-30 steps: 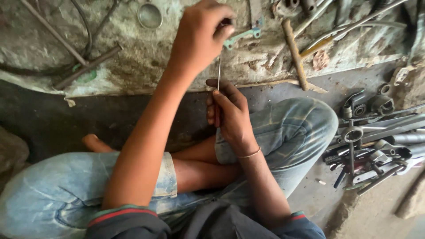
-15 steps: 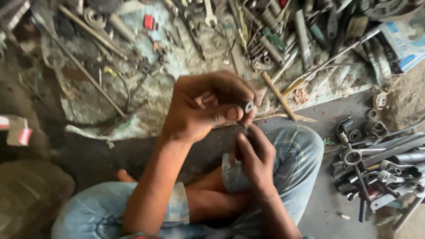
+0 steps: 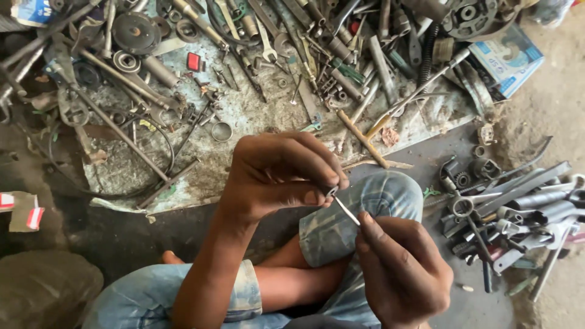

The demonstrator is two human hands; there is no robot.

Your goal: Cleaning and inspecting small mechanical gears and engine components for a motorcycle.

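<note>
I sit cross-legged on the floor in rolled-up jeans. My left hand [image 3: 277, 176] pinches a small metal part [image 3: 332, 191] between thumb and fingertips above my knee. My right hand [image 3: 402, 274] is closed around the handle of a thin screwdriver; its slim metal shaft [image 3: 347, 211] rises up-left, and its tip meets the small part. The handle is hidden inside my fist.
A dirty sheet [image 3: 244, 122] ahead holds several wrenches, rods, rings, bolts and a wooden-handled hammer [image 3: 364, 139]. A heap of spanners and metal parts [image 3: 512, 213] lies to my right. A blue and white box [image 3: 506, 58] sits at the top right. A dark sack [image 3: 42, 292] lies at the lower left.
My left hand drew back from the tool sheet with a small part, and both hands came together over my knee. The screwdriver tip now touches the part. The view tilted toward the tools.
</note>
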